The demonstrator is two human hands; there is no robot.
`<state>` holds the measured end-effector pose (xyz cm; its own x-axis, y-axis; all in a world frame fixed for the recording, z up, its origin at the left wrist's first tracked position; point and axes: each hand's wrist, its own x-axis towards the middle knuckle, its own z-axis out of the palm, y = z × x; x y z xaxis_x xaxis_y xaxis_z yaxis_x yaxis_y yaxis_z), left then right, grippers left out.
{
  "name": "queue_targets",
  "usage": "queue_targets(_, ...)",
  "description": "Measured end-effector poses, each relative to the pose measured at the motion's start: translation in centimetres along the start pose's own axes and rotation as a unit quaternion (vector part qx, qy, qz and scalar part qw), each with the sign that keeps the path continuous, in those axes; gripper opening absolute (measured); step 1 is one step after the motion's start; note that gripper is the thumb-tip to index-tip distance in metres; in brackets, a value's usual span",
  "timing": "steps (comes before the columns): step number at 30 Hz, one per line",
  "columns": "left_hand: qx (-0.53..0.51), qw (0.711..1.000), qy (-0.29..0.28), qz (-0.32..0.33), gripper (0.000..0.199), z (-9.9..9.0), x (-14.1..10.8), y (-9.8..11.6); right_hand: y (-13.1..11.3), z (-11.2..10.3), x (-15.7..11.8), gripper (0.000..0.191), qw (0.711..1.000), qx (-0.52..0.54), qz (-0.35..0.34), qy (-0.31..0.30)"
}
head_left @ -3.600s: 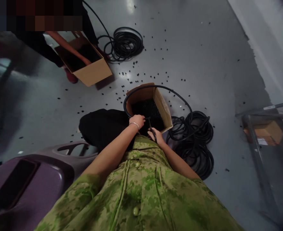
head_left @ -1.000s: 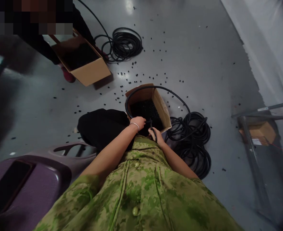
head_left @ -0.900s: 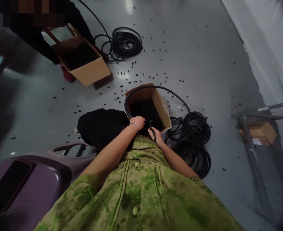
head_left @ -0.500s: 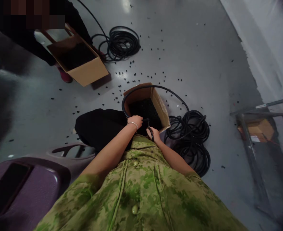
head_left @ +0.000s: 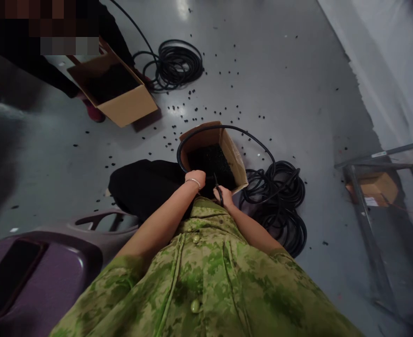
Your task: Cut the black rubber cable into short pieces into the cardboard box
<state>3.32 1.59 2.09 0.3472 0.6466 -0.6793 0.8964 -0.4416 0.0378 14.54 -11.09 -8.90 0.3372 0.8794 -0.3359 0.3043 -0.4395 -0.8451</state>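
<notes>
My left hand (head_left: 195, 178), with a bracelet at the wrist, is closed around a black hose (head_left: 245, 131) near its end. From that hand the hose arches over a cardboard box (head_left: 235, 161) and runs down to a coil on the right. A short stub of it points toward the scissors (head_left: 216, 180). My right hand (head_left: 224, 195) grips these scissors by their dark handles, blades upward over the near side of the box. Many small black pieces (head_left: 211, 158) fill the bottom of the box. Whether the blades touch the hose is too dark to tell.
Coiled black hose (head_left: 290, 185) lies right of the box. Small black bits dot the floor. Another person's box (head_left: 129, 106) and hose coil (head_left: 181, 63) are at upper left. A purple seat (head_left: 62, 267) bears a phone (head_left: 11, 276); a metal frame (head_left: 362, 201) stands right.
My left hand has shifted slightly left and down, and the hose end between my hands looks shorter. The scissor blades show as a narrower line. The boxes and coils stay in place.
</notes>
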Motion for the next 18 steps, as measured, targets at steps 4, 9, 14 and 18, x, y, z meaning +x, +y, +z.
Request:
queue_targets(4, -0.005, 1.0, -0.005, 0.001, 0.032, 0.2, 0.2, 0.1, 0.3, -0.1, 0.0, 0.025, 0.999, 0.039, -0.016, 0.004)
queue_targets(9, -0.029, 0.999, 0.01, 0.01, 0.034, -0.3, -0.2, 0.0, 0.5, -0.3, -0.5, 0.034, 0.994, 0.103, 0.028, -0.02)
queue_targets(14, -0.063, 0.995, 0.069, 0.036, 0.038, -1.0, -1.2, 0.3, -0.5, -1.2, -0.9, 0.055, 0.959, 0.265, 0.068, -0.071)
queue_targets(18, -0.077, 0.988, 0.092, 0.096, 0.036, -0.9, -2.3, 1.5, -2.5, -1.0, 0.3, 0.059, 0.926, 0.369, 0.079, -0.031)
